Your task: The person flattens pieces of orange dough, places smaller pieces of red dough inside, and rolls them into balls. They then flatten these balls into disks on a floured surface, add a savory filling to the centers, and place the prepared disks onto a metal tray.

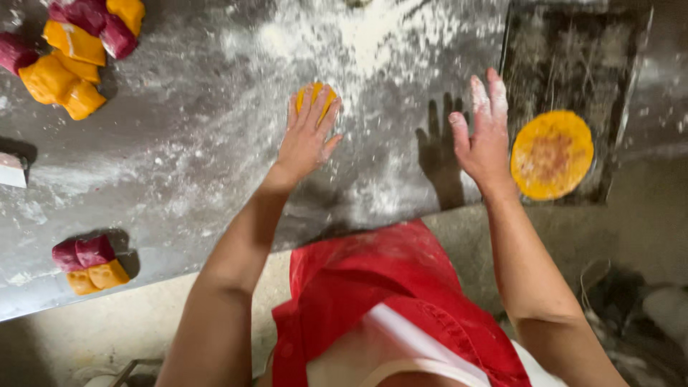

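Note:
My left hand (307,136) lies flat with fingers spread on a small yellow dough piece (314,94), pressing it onto the floured metal table (179,165). Only the far tip of the dough shows past my fingers. My right hand (481,136) is raised above the table with fingers together and floury, holding nothing; its shadow falls on the flour to its left. Just right of it a flattened round yellow dough disc (552,154) lies on a dark floured tray (573,50).
Yellow and magenta dough chunks (72,54) are piled at the far left corner. A smaller magenta-and-yellow dough lump (89,263) sits near the table's front edge. A white scraper (12,172) lies at the left edge. Loose flour (365,36) covers the middle. My red apron (387,294) is below.

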